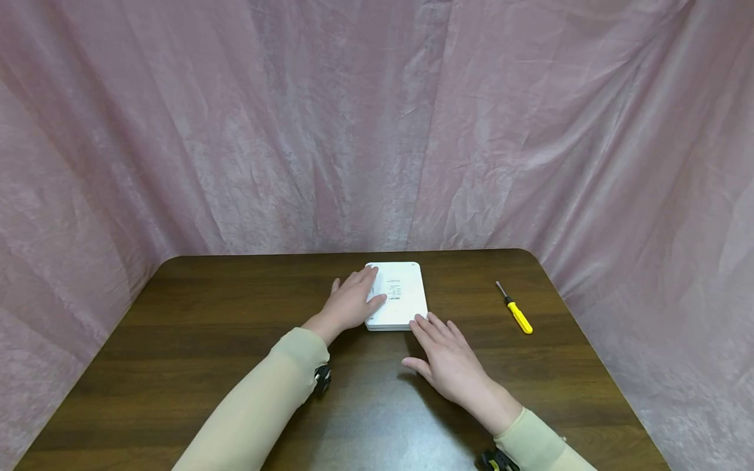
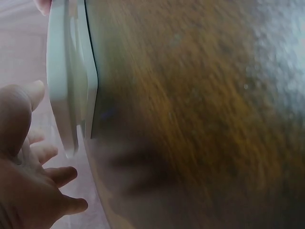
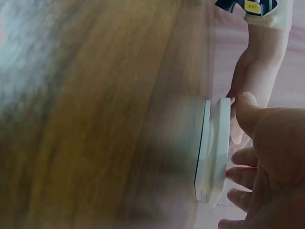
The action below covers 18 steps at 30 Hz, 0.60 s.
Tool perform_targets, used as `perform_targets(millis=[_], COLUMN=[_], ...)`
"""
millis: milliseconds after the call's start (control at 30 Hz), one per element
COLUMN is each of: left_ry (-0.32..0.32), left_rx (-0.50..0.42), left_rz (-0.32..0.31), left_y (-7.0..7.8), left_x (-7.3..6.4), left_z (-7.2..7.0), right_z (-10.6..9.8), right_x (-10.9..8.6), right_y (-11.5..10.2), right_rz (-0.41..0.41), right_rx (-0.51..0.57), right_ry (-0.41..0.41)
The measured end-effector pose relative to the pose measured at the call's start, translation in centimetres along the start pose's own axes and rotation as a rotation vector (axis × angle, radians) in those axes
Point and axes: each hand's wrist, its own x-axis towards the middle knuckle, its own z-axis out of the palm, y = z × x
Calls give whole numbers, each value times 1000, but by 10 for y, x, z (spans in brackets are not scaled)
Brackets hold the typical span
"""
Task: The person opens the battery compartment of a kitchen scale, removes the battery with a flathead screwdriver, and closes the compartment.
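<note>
A flat white device [image 1: 406, 288] with rounded corners and small printed text on its upper face lies in the far middle of the table. Seen from the side in the left wrist view, the device [image 2: 58, 71] has a thicker upper slab over a thinner plate, with a gap between them. My left hand [image 1: 347, 304] rests along its left side, fingers extended, thumb reaching over the upper face. The fingers of my right hand [image 1: 449, 363] are spread loosely, fingertips right at the near right corner. Neither hand's fingers curl round the device.
A screwdriver [image 1: 514, 309] with a yellow handle lies on the right part of the dark wooden table [image 1: 206, 366]. Pink curtains [image 1: 330, 131] hang behind the table and along its sides. Each wrist carries a small black camera mount.
</note>
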Motion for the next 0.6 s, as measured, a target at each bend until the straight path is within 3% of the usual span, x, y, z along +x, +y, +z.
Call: perform_targets(millis=[600], left_ry=[-44], left_rx=[-7], left_rz=[-8], left_y=[3], left_x=[-5], left_z=[-1], right_z=[-2], right_x=[-3], right_y=[1], right_rz=[17], right_rx=[-19], right_ry=[-6])
